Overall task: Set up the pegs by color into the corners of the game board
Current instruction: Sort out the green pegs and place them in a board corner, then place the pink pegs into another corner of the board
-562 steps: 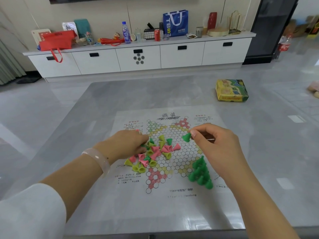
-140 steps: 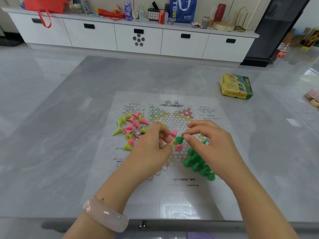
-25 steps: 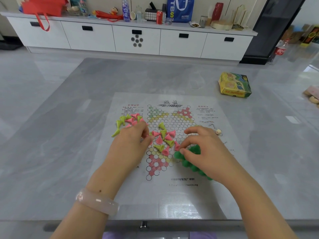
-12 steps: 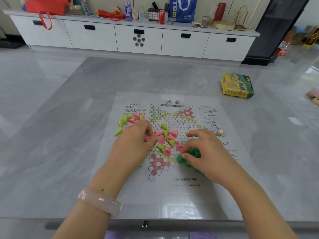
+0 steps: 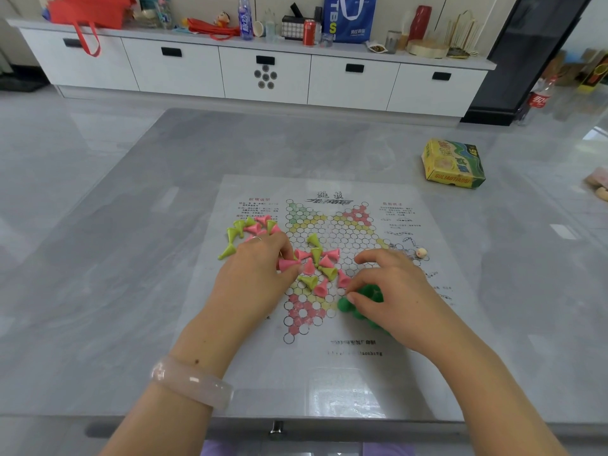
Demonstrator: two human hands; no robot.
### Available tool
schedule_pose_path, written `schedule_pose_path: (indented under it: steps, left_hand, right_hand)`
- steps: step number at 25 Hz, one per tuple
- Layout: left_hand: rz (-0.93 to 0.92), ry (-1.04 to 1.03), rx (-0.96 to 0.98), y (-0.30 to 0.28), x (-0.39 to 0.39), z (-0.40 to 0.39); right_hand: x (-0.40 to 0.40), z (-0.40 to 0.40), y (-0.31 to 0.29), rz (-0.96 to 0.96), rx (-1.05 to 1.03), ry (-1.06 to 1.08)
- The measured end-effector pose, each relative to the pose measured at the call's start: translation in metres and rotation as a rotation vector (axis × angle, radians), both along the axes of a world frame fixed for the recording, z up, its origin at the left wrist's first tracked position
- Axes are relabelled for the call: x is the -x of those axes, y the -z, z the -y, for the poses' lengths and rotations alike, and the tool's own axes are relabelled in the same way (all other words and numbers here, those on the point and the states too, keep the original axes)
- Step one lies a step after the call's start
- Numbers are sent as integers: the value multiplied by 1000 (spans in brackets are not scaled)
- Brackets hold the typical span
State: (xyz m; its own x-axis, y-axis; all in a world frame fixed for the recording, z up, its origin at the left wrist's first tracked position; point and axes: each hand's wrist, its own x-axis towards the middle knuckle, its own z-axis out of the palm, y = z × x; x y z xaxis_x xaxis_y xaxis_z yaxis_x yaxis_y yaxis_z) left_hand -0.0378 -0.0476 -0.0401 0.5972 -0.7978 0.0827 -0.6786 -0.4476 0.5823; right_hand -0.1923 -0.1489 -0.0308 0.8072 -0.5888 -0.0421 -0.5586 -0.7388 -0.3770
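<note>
One pink peg [image 5: 289,264] in the left hand [image 5: 255,278] lies sideways.

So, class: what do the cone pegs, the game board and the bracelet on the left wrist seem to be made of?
Pegs: probably moulded plastic, going by their uniform bright pink, yellow-green and green and identical cone shapes.
Game board: apparently a thin printed sheet, paper or film, lying flat with glare on it.
Bracelet: translucent pale pink, glossy; perhaps stone, glass or resin.
</note>
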Motion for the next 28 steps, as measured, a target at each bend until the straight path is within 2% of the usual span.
schedule_pose_path:
  steps: [5, 12, 14, 17, 19, 24, 28]
  left_hand:
    - [7, 2, -3, -1, 0, 0]
    - [-25, -42, 58, -3, -5, -2]
    - [-53, -101, 132, -8, -9, -4]
    - [-116, -229, 280, -17, -21, -13]
    - [-150, -298, 353, -23, -29, -21]
    - [-186, -291, 417, -30, -40, -30]
    - [-209, -281, 457, -32, -47, -35]
  right_hand:
    - [1, 2, 1, 26, 28, -26]
    - [-4, -9, -4, 328, 29, 86]
    - [-10, -21, -7, 448, -56, 136]
    - [-35, -39, -19, 552, -368, 223]
    - [-63, -38, -16, 466, -440, 283]
    - [-116, -31, 6, -11, -264, 451]
    - [-117, -42, 26, -63, -100, 451]
